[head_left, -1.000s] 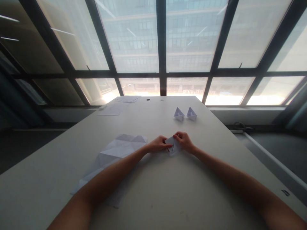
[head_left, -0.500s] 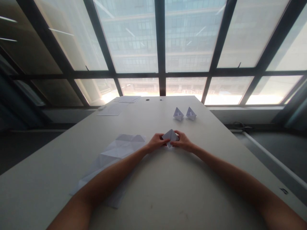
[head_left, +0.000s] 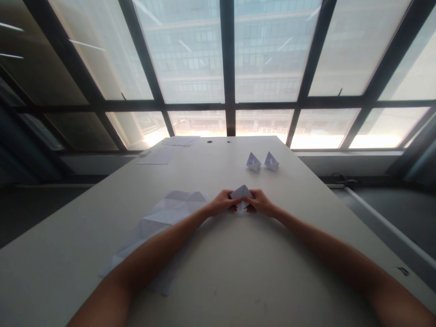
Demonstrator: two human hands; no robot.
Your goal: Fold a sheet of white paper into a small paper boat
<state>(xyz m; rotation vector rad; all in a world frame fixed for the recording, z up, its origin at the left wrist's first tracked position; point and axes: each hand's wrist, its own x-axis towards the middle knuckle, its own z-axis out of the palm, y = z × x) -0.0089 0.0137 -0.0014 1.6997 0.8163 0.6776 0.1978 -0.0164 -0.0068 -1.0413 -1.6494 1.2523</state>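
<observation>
At a smooth white table (head_left: 218,263), hands (head_left: 222,203) pinch a creased paper diamond (head_left: 242,192).

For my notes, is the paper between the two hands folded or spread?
Folded: the held paper shows a pointed top and a crease.

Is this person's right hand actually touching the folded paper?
Touching. The head view shows the right hand with its thumb across the folded paper.
</observation>
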